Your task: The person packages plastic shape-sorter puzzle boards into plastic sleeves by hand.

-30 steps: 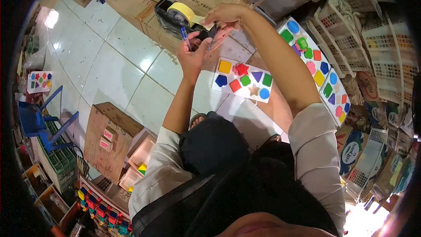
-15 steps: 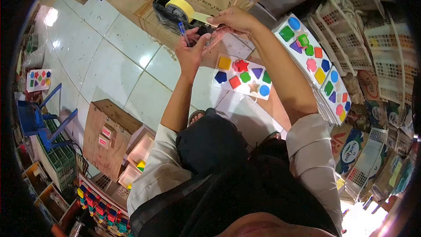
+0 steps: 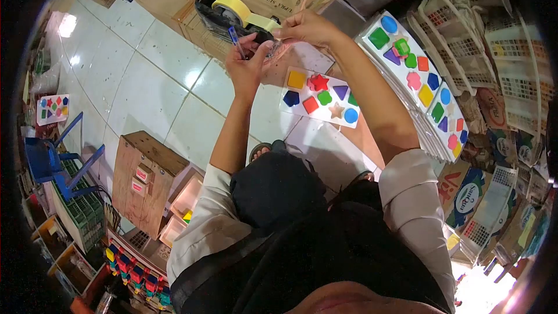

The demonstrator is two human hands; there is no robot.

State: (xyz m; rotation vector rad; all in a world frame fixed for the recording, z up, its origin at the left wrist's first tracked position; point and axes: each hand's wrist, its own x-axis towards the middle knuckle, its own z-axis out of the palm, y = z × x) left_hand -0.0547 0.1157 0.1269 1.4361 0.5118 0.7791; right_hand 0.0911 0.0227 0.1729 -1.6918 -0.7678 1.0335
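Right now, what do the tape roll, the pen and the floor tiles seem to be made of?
Tape roll: film or paper, unclear which; smooth yellow, with a thin strip extending. Pen: probably plastic, smooth-looking, with a bright blue end. Floor tiles: likely glazed ceramic, glossy, showing bright glare.

Up toward eleven o'clock I see a roll of yellow tape (image 3: 232, 4) on a black dispenser (image 3: 206, 20). A strip (image 3: 263, 22) runs from it to the person's right hand (image 3: 306, 27), which pinches its end. The left hand (image 3: 244, 71), near it, has a pen (image 3: 235, 40) in its grip. Between one and two lies a board (image 3: 322, 116) of coloured shapes; at two, stacked boards (image 3: 423, 74); at eight, a wooden box (image 3: 135, 197); at nine, a blue chair (image 3: 39, 160).
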